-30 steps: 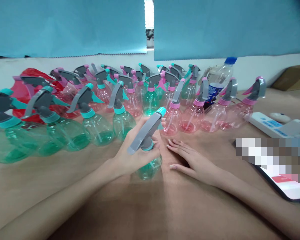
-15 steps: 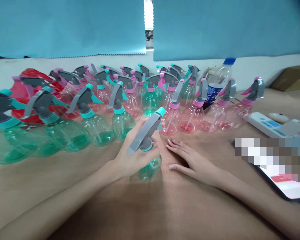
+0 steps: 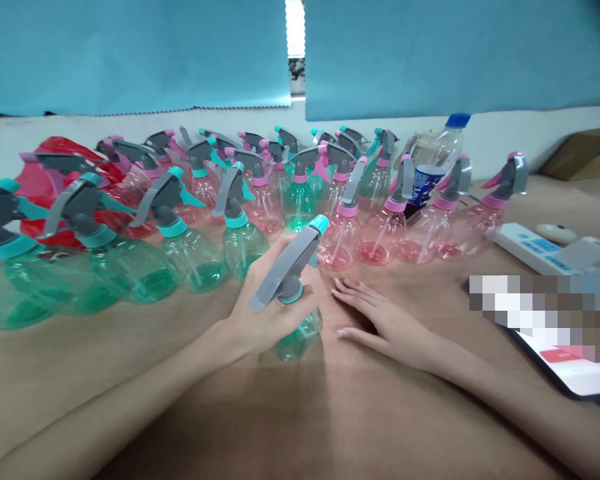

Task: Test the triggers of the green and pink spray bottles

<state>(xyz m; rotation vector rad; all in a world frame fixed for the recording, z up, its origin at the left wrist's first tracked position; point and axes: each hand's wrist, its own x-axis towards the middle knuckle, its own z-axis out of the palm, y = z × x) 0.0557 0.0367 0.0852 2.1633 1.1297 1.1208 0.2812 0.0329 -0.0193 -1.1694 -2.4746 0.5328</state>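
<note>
L hand (image 3: 267,307) wrapped round neck of green spray bottle (image 3: 297,333), R hand (image 3: 375,317) flat w/ fingers slightly spread on table (image 3: 220,413)

On my feed, the spray bottle (image 3: 299,337) has a clear green, rounded body, with a teal collar (image 3: 292,293) beneath a long grey spray head (image 3: 285,267) that ends in a teal nozzle tip (image 3: 322,224). It is gripped around the neck by my left hand (image 3: 265,307), low over the bench (image 3: 285,427), the nozzle aimed away and to the right (I can't tell whether the base touches the wood-toned surface, and fingers hide part of the body).
</note>
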